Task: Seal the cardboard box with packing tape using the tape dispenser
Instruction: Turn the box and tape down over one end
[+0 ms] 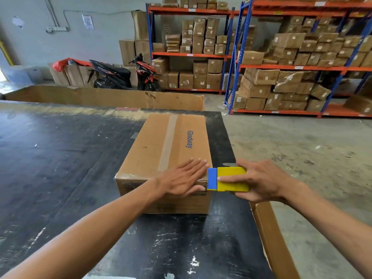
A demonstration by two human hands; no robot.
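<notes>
A closed cardboard box [161, 156] sits on a scuffed black table [60, 158], its long axis running away from the person; a strip of brown packing tape [168, 141] runs lengthwise down the middle of its top, and the blue word "Glodway" is printed to the right of that strip; clear tape glints along the near top edge by the near left corner

The left hand [182, 180] lies flat and open on the near right part of the box top, palm down, fingers together and stretched toward the right edge, thumb hooked over the near edge onto the front face; it grips nothing, only presses on the cardboard

Just beyond those fingertips, at the box's near right corner, is the tape dispenser [228, 179], a yellow body with a blue front end; the blue end touches or nearly touches the corner of the box and sits right beside the left fingertips; the right hand [261, 181] is closed around the yellow body from the right, fingers wrapped over the top, thumb along the near side

Past both hands a worn cardboard sheet [100, 97] stands along the far edge of the table; further off stand a red and black scooter [124, 75] and orange and blue shelving [281, 67] stacked with cartons
</notes>
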